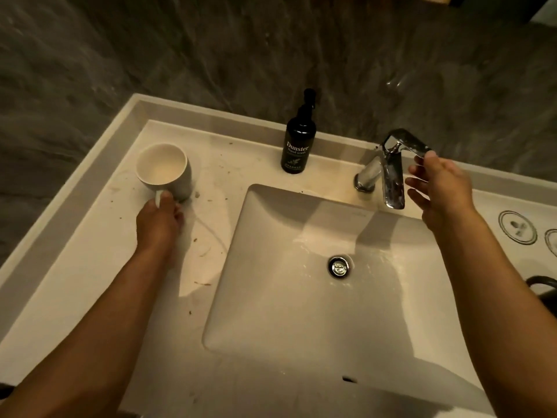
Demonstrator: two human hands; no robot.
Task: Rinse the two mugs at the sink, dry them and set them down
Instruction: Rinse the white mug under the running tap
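A white mug [164, 170] stands upright on the counter left of the sink, empty inside. My left hand [158, 218] grips its handle from the near side. The white rectangular sink [271, 224] fills the middle, with a chrome drain [340, 266] and wet streaks around it. A chrome faucet [388, 173] stands at the sink's far right corner, and no water runs from its spout. My right hand [440, 188] reaches the faucet's lever [408, 140], thumb touching the lever's end, fingers spread beside the spout. Only one mug is in view.
A black hand-wash pump bottle [298, 146] stands behind the sink. The counter [90, 267] is speckled with crumbs. Two round glass lids or coasters [517, 227] lie at the right edge, and a dark curved object [544, 286] sits below them. A grey marble wall rises behind.
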